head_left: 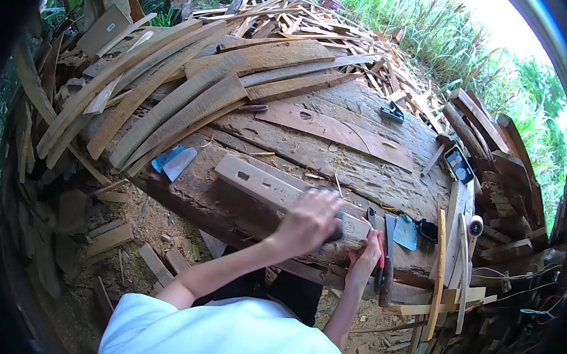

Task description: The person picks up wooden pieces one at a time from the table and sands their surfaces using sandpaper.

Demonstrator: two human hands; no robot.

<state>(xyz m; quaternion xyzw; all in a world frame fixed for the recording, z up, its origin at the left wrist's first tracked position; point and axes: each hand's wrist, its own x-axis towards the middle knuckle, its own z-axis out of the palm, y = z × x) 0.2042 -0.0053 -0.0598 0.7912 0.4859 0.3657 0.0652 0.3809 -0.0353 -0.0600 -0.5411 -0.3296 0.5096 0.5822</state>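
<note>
A pale wooden beam [263,187] with two rectangular holes near its left end lies slantwise on the rough wooden bench. My left hand [306,222], blurred by motion, is over the beam's right part, closed on a dark object partly hidden beneath it. At the beam's right end, my right hand [365,250] has its fingers closed round the end. A thin red item shows by its fingertips. Just right of this hand lie a red-handled tool [380,254] and a long tool with a dark blade and wooden handle [388,274].
Curved planks [171,99] are piled at the back left. A flat board [338,135] lies on the bench [388,167]. Blue sheets [405,233], a phone [458,164], a wristwatch [475,226] and wooden strips [438,277] are on the right. Offcuts [109,239] lie on the ground.
</note>
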